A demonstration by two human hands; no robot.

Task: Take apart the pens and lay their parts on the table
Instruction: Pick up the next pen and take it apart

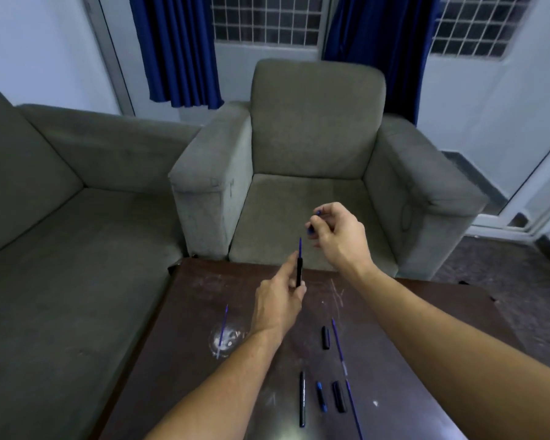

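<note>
My left hand [280, 300] pinches a black pen barrel [299, 271] upright, with a blue refill tip [300, 244] sticking out of its top. My right hand [334, 236], just above and to the right, grips a small blue pen part [311, 229] in curled fingers. On the dark table [204, 360] lie pen parts: a blue refill [224, 325] at the left, a black cap [325, 337], a long blue refill [339, 346], a black barrel [302, 398], a blue piece [320, 396], another black piece [339, 396] and a further refill [354, 411].
A grey armchair [315, 147] stands right behind the table's far edge. A grey sofa [61, 217] fills the left side. A white smudge [229, 338] marks the tabletop under the left refill. Blue curtains [175, 49] and barred windows are at the back.
</note>
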